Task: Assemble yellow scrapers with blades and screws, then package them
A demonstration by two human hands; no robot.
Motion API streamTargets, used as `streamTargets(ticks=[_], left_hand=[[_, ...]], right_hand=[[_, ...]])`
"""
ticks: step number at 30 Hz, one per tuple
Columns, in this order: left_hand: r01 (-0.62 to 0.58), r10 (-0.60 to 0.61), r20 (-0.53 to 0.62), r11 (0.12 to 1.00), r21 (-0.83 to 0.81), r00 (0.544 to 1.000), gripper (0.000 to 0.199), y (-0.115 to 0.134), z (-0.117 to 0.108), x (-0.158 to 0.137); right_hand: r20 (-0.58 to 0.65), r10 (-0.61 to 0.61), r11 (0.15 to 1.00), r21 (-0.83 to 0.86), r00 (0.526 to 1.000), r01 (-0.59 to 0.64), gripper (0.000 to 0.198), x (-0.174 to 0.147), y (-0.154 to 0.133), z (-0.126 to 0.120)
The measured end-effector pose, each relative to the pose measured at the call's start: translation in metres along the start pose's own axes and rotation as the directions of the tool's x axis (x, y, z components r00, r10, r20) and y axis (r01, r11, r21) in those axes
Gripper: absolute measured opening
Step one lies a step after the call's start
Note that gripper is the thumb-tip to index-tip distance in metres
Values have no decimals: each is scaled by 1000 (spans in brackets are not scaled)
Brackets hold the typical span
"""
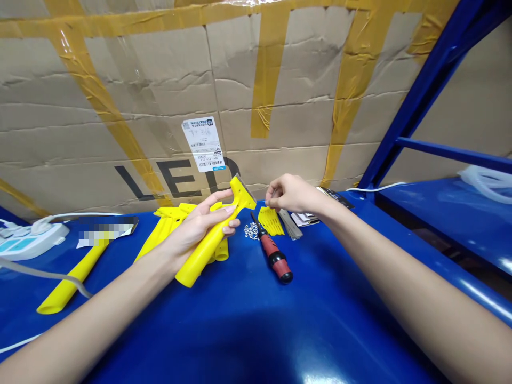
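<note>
My left hand is wrapped round a yellow scraper, its wide head tilted up and a thin metal blade along the top edge. To the right of that head, my right hand is closed with fingertips pinched; whatever they hold is too small or hidden to name. Below it lie several flat yellow plastic pieces and a stack of grey metal blades. A red and black screwdriver rests on the blue surface, its tip near a small pile of screws. More yellow handles lie behind my left hand.
A large taped cardboard box stands across the back. At left are a white power strip with cables and another yellow scraper. Printed cards lie behind my right wrist. A blue metal frame rises at right.
</note>
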State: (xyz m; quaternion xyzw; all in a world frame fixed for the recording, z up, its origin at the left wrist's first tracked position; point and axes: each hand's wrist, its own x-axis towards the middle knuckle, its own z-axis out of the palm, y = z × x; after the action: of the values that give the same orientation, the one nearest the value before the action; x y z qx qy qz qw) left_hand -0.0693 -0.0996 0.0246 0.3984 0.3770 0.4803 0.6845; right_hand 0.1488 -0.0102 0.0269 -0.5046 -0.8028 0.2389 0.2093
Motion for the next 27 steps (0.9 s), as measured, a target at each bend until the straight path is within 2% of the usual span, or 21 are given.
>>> streamTargets(ticks=[6, 10, 14, 19, 24, 27], left_hand=[[10, -10, 14, 1000, 5, 1000, 43, -1, 0, 1], [4, -4, -12, 1000, -24, 1000, 40, -4, 1, 3], [34, -34, -40, 999, -7, 999, 40, -6, 3, 4], [60, -60, -76, 998, 6, 995, 41, -6, 3, 5], [87, -87, -46, 996, -1, 995, 42, -9, 0, 7], [88, -88, -27, 996, -9, 996, 44, -8, 0, 6]], right_hand=[[-55, 8, 998, -60, 998, -11, 16, -3, -1, -8], [-32, 16, 995, -100, 999, -19, 19, -5, -2, -13], [1, 74, 977, -202, 997, -72, 24, -2, 4, -13], [-16, 160, 936, -315, 987, -157, 17, 4, 17, -7], [-28, 163, 946, -279, 986, -164, 18, 2, 17, -10], [29, 139, 969, -208, 990, -130, 17, -1, 11, -10]])
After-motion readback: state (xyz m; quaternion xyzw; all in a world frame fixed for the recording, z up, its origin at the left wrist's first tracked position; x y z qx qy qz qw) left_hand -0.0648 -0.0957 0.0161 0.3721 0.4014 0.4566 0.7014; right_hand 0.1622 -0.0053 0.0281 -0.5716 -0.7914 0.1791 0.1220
